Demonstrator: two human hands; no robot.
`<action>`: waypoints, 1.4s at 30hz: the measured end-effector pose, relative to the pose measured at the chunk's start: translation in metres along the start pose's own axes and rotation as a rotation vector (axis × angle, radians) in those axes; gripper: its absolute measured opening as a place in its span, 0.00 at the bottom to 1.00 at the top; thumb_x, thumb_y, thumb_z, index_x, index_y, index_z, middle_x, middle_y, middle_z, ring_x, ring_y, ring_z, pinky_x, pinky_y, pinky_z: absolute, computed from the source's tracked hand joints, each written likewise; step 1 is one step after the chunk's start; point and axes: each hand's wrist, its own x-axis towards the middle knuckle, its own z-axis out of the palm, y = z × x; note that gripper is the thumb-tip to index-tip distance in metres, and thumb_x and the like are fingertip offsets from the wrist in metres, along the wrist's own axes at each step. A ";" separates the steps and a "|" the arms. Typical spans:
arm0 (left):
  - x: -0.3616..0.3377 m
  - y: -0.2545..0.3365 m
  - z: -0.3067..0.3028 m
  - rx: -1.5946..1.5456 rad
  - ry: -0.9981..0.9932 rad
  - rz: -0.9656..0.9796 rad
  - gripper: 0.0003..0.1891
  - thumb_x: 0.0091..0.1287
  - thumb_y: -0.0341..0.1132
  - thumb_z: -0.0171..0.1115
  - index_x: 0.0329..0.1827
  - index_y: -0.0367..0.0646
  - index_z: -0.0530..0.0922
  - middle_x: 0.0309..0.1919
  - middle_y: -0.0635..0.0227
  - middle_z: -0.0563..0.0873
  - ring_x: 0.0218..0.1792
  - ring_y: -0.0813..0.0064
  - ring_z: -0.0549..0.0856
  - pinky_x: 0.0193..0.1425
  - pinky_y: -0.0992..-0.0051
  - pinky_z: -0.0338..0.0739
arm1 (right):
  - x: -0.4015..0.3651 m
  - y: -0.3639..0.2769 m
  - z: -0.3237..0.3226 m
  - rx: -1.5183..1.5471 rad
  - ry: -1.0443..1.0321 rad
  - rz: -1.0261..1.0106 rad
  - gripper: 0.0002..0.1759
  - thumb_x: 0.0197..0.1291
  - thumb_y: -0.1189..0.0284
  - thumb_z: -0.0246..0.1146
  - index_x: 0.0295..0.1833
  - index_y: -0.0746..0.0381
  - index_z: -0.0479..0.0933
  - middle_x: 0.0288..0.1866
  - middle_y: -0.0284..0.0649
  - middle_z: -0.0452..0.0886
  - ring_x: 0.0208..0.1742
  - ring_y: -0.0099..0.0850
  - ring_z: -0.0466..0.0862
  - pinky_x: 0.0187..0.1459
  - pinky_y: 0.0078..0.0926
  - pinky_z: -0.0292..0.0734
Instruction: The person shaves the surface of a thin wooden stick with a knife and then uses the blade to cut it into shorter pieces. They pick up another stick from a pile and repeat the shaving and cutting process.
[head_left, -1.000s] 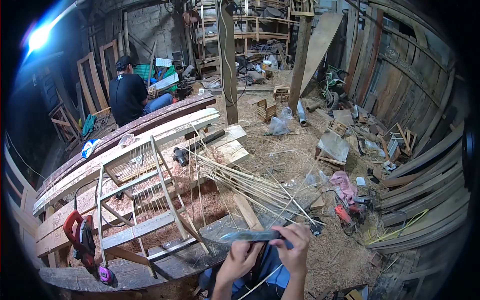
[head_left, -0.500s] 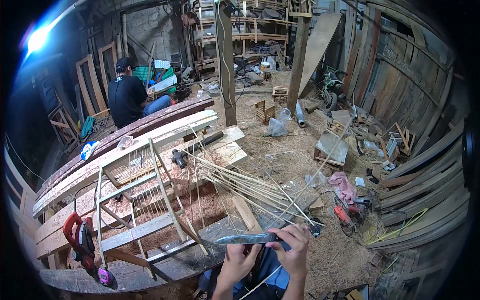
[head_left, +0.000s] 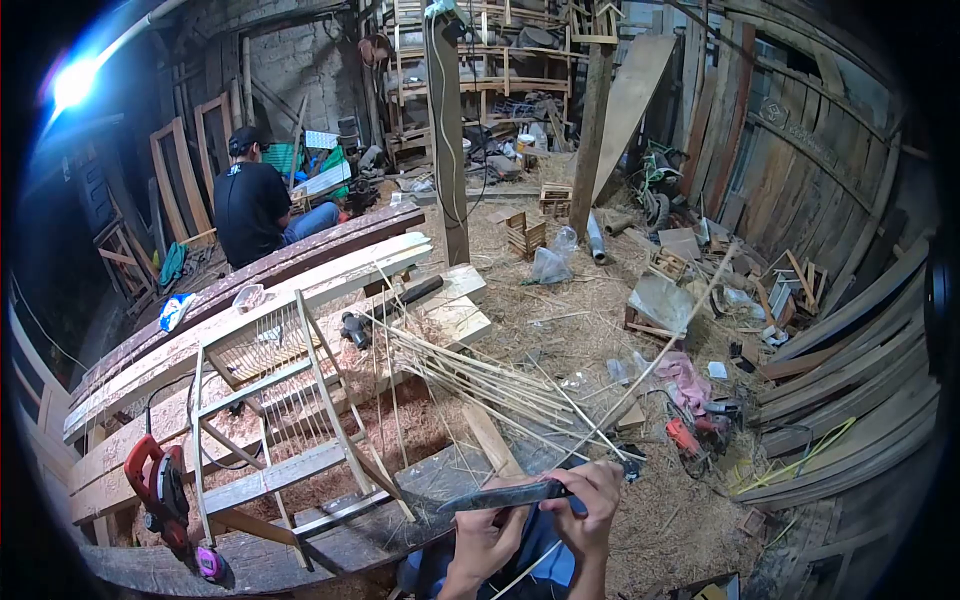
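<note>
My right hand (head_left: 588,505) is wrapped around the dark handle of a knife (head_left: 505,496), whose broad blade points left. Just below the blade, my left hand (head_left: 490,545) is closed, its thumb near the knife. A long thin wooden strip (head_left: 690,318) slants down from the upper right to my hands, and my left hand appears to grip it; the exact contact is hidden behind the blade and fingers. A pale strip end (head_left: 530,570) shows below, between my wrists.
A slatted wooden frame (head_left: 275,470) leans on the bench (head_left: 370,530) beside a red power tool (head_left: 158,490) and a pink tape measure (head_left: 210,563). Several thin strips (head_left: 500,385) lie near a hammer (head_left: 355,330). A person (head_left: 255,200) sits at the back left.
The knife and both hands have shifted slightly down, and the blade has tilted, showing darker. The long strip's far end has swung right.
</note>
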 end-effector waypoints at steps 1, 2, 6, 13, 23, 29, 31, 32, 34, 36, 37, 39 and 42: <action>0.001 0.001 0.001 -0.001 0.000 0.004 0.09 0.68 0.19 0.63 0.48 0.35 0.87 0.32 0.68 0.86 0.32 0.84 0.81 0.35 0.81 0.72 | 0.000 0.001 0.000 0.003 0.011 -0.005 0.23 0.51 0.47 0.73 0.42 0.54 0.89 0.32 0.29 0.80 0.38 0.32 0.78 0.49 0.36 0.65; 0.000 0.001 0.001 0.009 -0.008 0.000 0.10 0.68 0.18 0.63 0.48 0.35 0.88 0.32 0.69 0.86 0.31 0.85 0.80 0.34 0.82 0.71 | -0.001 0.002 -0.001 0.003 0.010 -0.004 0.23 0.51 0.47 0.73 0.42 0.54 0.89 0.32 0.29 0.80 0.38 0.32 0.78 0.49 0.36 0.65; 0.003 0.006 0.002 0.052 -0.010 0.025 0.12 0.66 0.18 0.63 0.49 0.34 0.88 0.30 0.70 0.86 0.26 0.88 0.77 0.30 0.83 0.68 | -0.003 0.009 -0.002 -0.032 0.022 -0.002 0.23 0.52 0.46 0.72 0.42 0.53 0.89 0.32 0.29 0.79 0.38 0.32 0.77 0.50 0.37 0.65; 0.003 0.002 -0.002 0.020 -0.015 0.036 0.12 0.67 0.19 0.65 0.53 0.34 0.87 0.27 0.70 0.85 0.24 0.86 0.75 0.27 0.81 0.68 | -0.006 0.016 -0.002 -0.123 0.075 0.002 0.23 0.51 0.45 0.72 0.40 0.52 0.89 0.31 0.28 0.78 0.37 0.32 0.76 0.50 0.37 0.65; 0.003 -0.005 -0.021 -0.046 -0.045 -0.134 0.09 0.72 0.23 0.62 0.50 0.33 0.87 0.33 0.69 0.85 0.32 0.86 0.80 0.35 0.83 0.72 | -0.019 0.059 -0.023 -0.229 0.309 0.272 0.26 0.63 0.47 0.68 0.43 0.61 0.84 0.35 0.38 0.79 0.43 0.39 0.76 0.51 0.40 0.66; 0.009 -0.016 -0.009 -0.200 -0.096 -0.254 0.11 0.76 0.29 0.62 0.56 0.33 0.84 0.34 0.73 0.85 0.32 0.88 0.79 0.35 0.84 0.72 | -0.014 0.060 -0.044 -0.368 0.324 0.219 0.29 0.64 0.45 0.66 0.44 0.63 0.84 0.33 0.37 0.77 0.41 0.40 0.76 0.55 0.42 0.64; 0.010 -0.015 -0.013 -0.181 -0.106 -0.327 0.13 0.76 0.30 0.61 0.58 0.33 0.83 0.34 0.74 0.85 0.33 0.88 0.80 0.35 0.84 0.73 | -0.013 0.057 -0.043 -0.376 0.312 0.215 0.28 0.63 0.44 0.66 0.44 0.62 0.84 0.33 0.36 0.78 0.41 0.39 0.76 0.55 0.41 0.64; 0.011 -0.013 -0.014 -0.174 -0.120 -0.316 0.13 0.77 0.30 0.61 0.59 0.32 0.82 0.35 0.72 0.86 0.35 0.87 0.81 0.38 0.84 0.75 | -0.012 0.056 -0.041 -0.381 0.296 0.202 0.28 0.62 0.44 0.66 0.43 0.62 0.85 0.33 0.36 0.78 0.41 0.39 0.76 0.55 0.41 0.64; 0.013 -0.011 -0.017 -0.158 -0.144 -0.296 0.15 0.78 0.30 0.59 0.61 0.32 0.80 0.37 0.68 0.87 0.39 0.85 0.84 0.43 0.82 0.78 | -0.010 0.053 -0.033 -0.354 0.248 0.192 0.28 0.61 0.44 0.67 0.43 0.61 0.85 0.33 0.35 0.78 0.41 0.38 0.76 0.55 0.41 0.64; 0.012 -0.015 -0.019 -0.191 -0.155 -0.286 0.14 0.78 0.29 0.58 0.62 0.30 0.79 0.39 0.67 0.86 0.40 0.83 0.84 0.45 0.81 0.78 | -0.010 0.051 -0.025 -0.329 0.200 0.183 0.27 0.60 0.44 0.67 0.43 0.60 0.85 0.33 0.34 0.78 0.41 0.38 0.76 0.55 0.41 0.64; 0.011 -0.017 -0.020 -0.230 -0.169 -0.275 0.14 0.79 0.28 0.57 0.62 0.29 0.78 0.40 0.66 0.86 0.41 0.81 0.83 0.47 0.79 0.78 | -0.010 0.050 -0.021 -0.318 0.198 0.162 0.27 0.60 0.44 0.67 0.42 0.59 0.85 0.33 0.34 0.78 0.41 0.37 0.76 0.56 0.40 0.64; 0.013 -0.019 -0.023 -0.238 -0.172 -0.242 0.15 0.79 0.27 0.56 0.63 0.29 0.77 0.41 0.65 0.86 0.40 0.80 0.84 0.46 0.79 0.79 | -0.010 0.048 -0.016 -0.288 0.220 0.141 0.26 0.58 0.43 0.68 0.42 0.57 0.86 0.33 0.33 0.77 0.41 0.36 0.76 0.56 0.39 0.64; 0.012 -0.017 -0.025 -0.287 -0.189 -0.192 0.17 0.79 0.27 0.54 0.67 0.30 0.75 0.44 0.64 0.87 0.39 0.80 0.83 0.45 0.81 0.78 | -0.010 0.046 -0.016 -0.269 0.213 0.136 0.26 0.58 0.43 0.68 0.41 0.57 0.86 0.32 0.32 0.77 0.40 0.35 0.76 0.56 0.39 0.64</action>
